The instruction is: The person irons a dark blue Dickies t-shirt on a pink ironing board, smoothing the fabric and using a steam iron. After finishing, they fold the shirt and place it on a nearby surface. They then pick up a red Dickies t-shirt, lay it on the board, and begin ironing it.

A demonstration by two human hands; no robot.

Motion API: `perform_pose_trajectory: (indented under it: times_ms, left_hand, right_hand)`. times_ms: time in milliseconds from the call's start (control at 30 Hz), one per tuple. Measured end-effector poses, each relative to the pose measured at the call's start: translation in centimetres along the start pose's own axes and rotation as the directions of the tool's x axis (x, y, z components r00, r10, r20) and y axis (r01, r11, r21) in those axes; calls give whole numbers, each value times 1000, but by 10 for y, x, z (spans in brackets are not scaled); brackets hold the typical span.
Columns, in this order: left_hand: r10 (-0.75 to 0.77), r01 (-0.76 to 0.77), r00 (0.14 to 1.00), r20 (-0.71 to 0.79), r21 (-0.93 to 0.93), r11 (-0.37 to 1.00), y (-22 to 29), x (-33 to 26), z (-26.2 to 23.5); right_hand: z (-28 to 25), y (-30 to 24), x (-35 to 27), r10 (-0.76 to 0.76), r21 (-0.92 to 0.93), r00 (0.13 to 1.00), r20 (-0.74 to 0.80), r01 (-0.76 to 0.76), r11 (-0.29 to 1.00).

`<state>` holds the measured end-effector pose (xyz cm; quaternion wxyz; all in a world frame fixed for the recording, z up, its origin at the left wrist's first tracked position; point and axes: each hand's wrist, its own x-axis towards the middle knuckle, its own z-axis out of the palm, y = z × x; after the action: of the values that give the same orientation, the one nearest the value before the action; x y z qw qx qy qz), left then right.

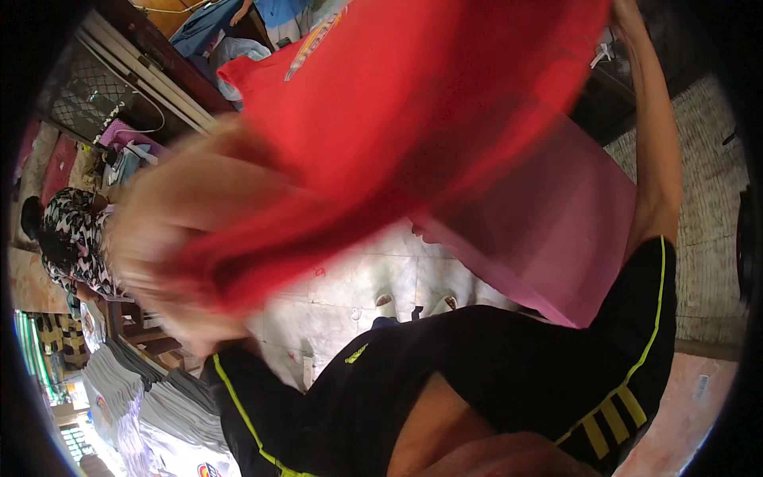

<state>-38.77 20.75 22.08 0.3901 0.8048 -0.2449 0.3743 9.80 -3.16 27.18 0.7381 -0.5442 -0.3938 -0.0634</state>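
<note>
A red T-shirt (373, 103) with a printed chest design is spread in the air before me, its lower edge smeared by motion. At the left, my left hand (163, 238) is strongly blurred; a bunched fold of the red cloth runs out of its grip. Raised at the upper right, my right hand (626, 17) is at the shirt's far edge, with its fingers mostly hidden or cut off by the picture's top. The fabric stretches between both hands. Below the shirt lies a pink flat-topped surface (548, 230), partly covered from sight.
Stacks of folded grey and white shirts (151, 397) lie at the lower left. A person in a patterned top (75, 238) is at the far left. Clothes and a plastic bag (238, 56) sit at the back. The tiled floor (358, 278) shows beneath.
</note>
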Motion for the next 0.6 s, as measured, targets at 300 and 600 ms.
perform_pose_trajectory:
  times_ms: [300,600]
  left_hand:
    - [-45,90,931,363,-108,990,-106,-98,344]
    - [-337,164,777,532,347,924,-133,-137,389]
  right_hand:
    - [-265,183,-204,716,319,556,-423,-648,692]
    - [-240,247,-227,490,-140,721,-490,-620,772]
